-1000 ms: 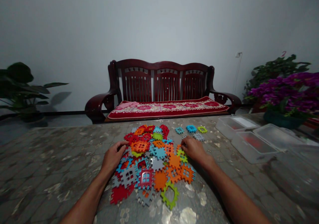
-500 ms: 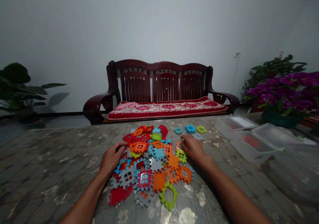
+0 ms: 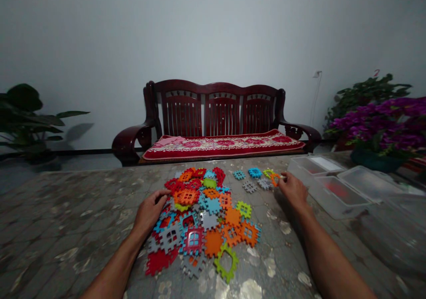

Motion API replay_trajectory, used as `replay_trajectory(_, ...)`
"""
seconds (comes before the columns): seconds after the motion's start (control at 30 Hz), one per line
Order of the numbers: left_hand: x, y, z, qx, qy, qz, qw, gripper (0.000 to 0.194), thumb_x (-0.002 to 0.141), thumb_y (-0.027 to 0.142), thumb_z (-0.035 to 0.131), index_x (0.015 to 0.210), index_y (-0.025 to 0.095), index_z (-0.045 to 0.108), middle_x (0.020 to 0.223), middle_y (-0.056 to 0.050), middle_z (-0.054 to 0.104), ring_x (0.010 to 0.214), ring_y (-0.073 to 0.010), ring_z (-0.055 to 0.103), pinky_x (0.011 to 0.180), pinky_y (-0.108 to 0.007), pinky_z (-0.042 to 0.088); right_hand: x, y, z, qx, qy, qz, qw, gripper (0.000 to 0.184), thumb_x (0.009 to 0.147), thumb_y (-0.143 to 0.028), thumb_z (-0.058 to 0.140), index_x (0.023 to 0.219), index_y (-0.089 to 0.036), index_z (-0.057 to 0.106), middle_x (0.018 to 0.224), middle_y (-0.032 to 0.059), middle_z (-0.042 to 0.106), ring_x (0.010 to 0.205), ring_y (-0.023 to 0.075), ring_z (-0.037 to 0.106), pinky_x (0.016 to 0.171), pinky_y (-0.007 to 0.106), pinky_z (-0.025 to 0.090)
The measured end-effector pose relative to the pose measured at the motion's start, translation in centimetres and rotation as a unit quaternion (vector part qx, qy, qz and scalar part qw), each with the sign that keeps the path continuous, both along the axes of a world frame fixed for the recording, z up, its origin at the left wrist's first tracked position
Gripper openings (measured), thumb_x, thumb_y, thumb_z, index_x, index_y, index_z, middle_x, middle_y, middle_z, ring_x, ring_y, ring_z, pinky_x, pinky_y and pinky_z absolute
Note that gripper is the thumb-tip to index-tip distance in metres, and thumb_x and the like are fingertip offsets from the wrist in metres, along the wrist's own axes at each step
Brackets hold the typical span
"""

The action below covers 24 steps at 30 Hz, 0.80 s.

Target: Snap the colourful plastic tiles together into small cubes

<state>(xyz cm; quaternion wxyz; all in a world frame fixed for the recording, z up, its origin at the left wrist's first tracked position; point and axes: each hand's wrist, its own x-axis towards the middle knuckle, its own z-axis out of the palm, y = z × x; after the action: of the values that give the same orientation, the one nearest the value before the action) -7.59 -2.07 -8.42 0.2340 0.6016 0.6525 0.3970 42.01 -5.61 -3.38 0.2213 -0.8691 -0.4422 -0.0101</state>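
My right hand pinches an orange toothed building tile with an open centre. It is beside a small group of separate tiles: a lime-green one, a bright blue one, a teal one and grey ones. At the left edge of a heap of mixed tiles, my left hand rests with its fingers loosely extended and holds nothing visible. A red windowed tile and a lime-green frame tile lie at the heap's near side.
Clear plastic boxes with open lids stand on the right of the patterned table. Purple flowers in a green pot are behind them. A dark wooden bench stands beyond the table.
My right hand has carried the orange tile from the heap's right side rightward and away, towards the separate tiles. A grey tile it was covering now shows. The left hand has stayed put.
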Motion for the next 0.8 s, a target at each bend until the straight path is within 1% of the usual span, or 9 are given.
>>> replay_trajectory(0.17,0.1,0.0,0.4,-0.009,0.005,0.001,1.000,0.041,0.077,0.047,0.054,0.102,0.025,0.079,0.109,-0.005,0.082,0.105,-0.0286,0.074,0.092,-0.036,0.055,2.1,-0.3,-1.1,-0.061,0.011,-0.028,0.998,0.050,0.092,-0.038,0.053,0.134,-0.017,0.070,0.124,0.0206,0.074,0.116,0.0371,0.069,0.089,0.043,0.054)
replay_trajectory(0.23,0.2,-0.1,0.5,-0.011,0.007,0.004,1.000,0.041,0.077,0.046,0.054,0.101,0.025,0.079,0.109,-0.005,0.082,0.105,-0.0286,0.074,0.092,-0.036,0.055,2.5,-0.3,-1.4,-0.066,0.015,-0.025,0.997,0.049,0.089,-0.038,0.056,0.131,-0.020,0.072,0.125,0.0198,0.074,0.115,0.0369,0.069,0.088,0.042,0.054)
replay_trajectory(0.33,0.3,-0.3,0.8,-0.009,0.006,0.005,1.000,0.039,0.077,0.045,0.054,0.100,0.025,0.079,0.109,-0.005,0.082,0.105,-0.0280,0.074,0.092,-0.035,0.055,3.0,-0.2,-1.8,-0.043,0.021,0.010,0.999,0.050,0.086,-0.037,0.057,0.132,-0.023,0.072,0.130,0.0153,0.073,0.118,0.0343,0.069,0.090,0.040,0.053)
replay_trajectory(0.43,0.4,-0.5,1.0,-0.008,0.007,0.009,1.000,0.038,0.077,0.044,0.054,0.099,0.026,0.079,0.109,-0.004,0.082,0.106,-0.0276,0.074,0.093,-0.035,0.054,3.5,0.0,-2.2,-0.031,0.032,0.057,0.997,0.057,0.084,-0.048,0.062,0.134,-0.022,0.070,0.132,0.0142,0.072,0.119,0.0340,0.068,0.092,0.040,0.052)
replay_trajectory(0.5,0.5,-0.6,1.1,-0.010,0.009,0.012,1.000,0.037,0.078,0.043,0.054,0.099,0.026,0.079,0.109,-0.003,0.082,0.105,-0.0276,0.074,0.093,-0.035,0.054,3.9,0.1,-2.4,-0.030,0.028,0.095,0.995,0.061,0.079,-0.050,0.068,0.133,-0.022,0.070,0.133,0.0139,0.072,0.118,0.0339,0.067,0.092,0.039,0.052)
replay_trajectory(0.57,0.5,-0.6,1.2,-0.010,0.011,0.013,1.000,0.037,0.078,0.043,0.054,0.099,0.026,0.079,0.109,-0.004,0.082,0.104,-0.0275,0.074,0.093,-0.035,0.054,4.3,0.2,-2.7,-0.035,0.015,0.125,0.991,0.056,0.076,-0.044,0.071,0.128,-0.023,0.073,0.130,0.0129,0.073,0.116,0.0329,0.068,0.091,0.038,0.052)
replay_trajectory(0.63,0.6,-0.6,1.2,-0.011,0.010,0.012,1.000,0.037,0.078,0.042,0.054,0.099,0.026,0.079,0.109,-0.004,0.082,0.104,-0.0273,0.074,0.093,-0.034,0.054,4.6,0.2,-2.8,-0.046,0.006,0.135,0.990,0.047,0.076,-0.037,0.071,0.121,-0.024,0.076,0.125,0.0118,0.075,0.112,0.0314,0.070,0.088,0.036,0.052)
replay_trajectory(0.73,0.6,-0.5,1.2,-0.012,0.014,0.013,1.000,0.037,0.078,0.042,0.053,0.099,0.026,0.079,0.109,-0.004,0.082,0.104,-0.0270,0.074,0.093,-0.034,0.054,4.7,0.3,-3.1,-0.048,0.000,0.118,0.992,0.037,0.081,-0.034,0.066,0.114,-0.023,0.078,0.118,0.0121,0.078,0.106,0.0302,0.072,0.082,0.034,0.052)
replay_trajectory(0.8,0.5,-0.5,1.2,-0.011,0.020,0.014,1.000,0.036,0.078,0.041,0.053,0.098,0.026,0.079,0.108,-0.003,0.082,0.104,-0.0268,0.075,0.092,-0.033,0.055,4.6,0.3,-3.3,-0.034,-0.014,0.102,0.994,0.036,0.085,-0.035,0.064,0.115,-0.021,0.078,0.117,0.0133,0.078,0.106,0.0305,0.072,0.081,0.034,0.051)
